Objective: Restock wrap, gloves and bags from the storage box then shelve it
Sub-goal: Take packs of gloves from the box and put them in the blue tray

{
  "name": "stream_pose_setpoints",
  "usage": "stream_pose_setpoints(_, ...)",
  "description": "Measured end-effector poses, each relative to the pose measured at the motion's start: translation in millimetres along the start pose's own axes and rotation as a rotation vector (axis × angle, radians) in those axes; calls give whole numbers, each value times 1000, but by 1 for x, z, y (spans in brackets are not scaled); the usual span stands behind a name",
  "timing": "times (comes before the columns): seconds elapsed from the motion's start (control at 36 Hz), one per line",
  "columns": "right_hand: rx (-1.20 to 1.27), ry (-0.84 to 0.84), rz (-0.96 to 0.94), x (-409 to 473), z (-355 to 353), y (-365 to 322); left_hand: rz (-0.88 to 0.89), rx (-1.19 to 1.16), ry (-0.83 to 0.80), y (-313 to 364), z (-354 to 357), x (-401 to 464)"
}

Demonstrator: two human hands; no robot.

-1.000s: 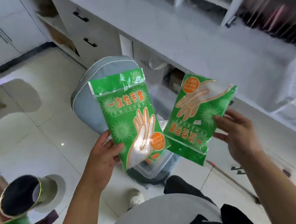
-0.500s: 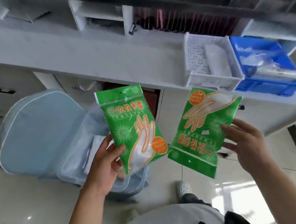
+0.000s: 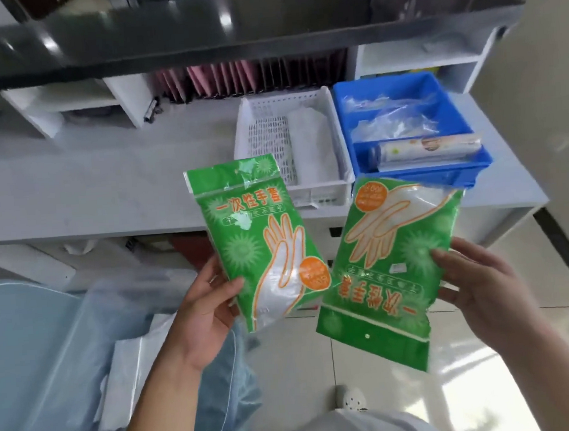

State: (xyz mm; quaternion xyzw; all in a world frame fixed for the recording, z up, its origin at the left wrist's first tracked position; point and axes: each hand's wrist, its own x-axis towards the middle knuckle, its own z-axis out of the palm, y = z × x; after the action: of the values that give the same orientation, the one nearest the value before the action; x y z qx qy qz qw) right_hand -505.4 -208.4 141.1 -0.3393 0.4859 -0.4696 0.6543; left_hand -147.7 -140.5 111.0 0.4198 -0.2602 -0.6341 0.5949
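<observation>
A person holds two green packets of disposable gloves above the floor, in front of a grey counter point(image 3: 106, 194). The left hand point(image 3: 202, 315) grasps the left glove packet point(image 3: 258, 240) at its lower edge, thumb across the front; this packet stands upright, long axis pointing up toward the white basket point(image 3: 341, 184) on the counter. The right hand point(image 3: 479, 282) pinches the right glove packet point(image 3: 391, 275) by its right edge, fingers in front; this packet is upside down, its long axis tilted slightly, and its far end overlaps the front wall of the blue bin point(image 3: 441, 170), which sits just right of the white basket. Judging by this, the right hand is nearer the blue bin and the left hand nearer the basket. A clear storage box point(image 3: 82, 330) with folded white bags sits left of the left hand.
</observation>
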Motion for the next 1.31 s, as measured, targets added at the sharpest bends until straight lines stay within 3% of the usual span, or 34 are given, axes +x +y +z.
stream_pose_setpoints(0.5, 68, -42, -58, 101, -77, -83, -7, 131, -167, 25, 93, 167)
stream_pose_setpoints(0.89, -218, -25, -98, 218, -72, -192, -112, 161, -303, 57, 126, 339)
stream_pose_setpoints(1.08, -761, -273, -57, 266, -49, -255, -209, 271, -369, 63, 148, 382)
stream_pose_setpoints(1.14, -1047, -363, -72, 280, -38, -272, -235, 314, -380, 65, 159, 388)
stream_pose_setpoints(1.31, -1631, -841, -129, 312, 29, -303, -323, 333, -337, 64, 193, 387)
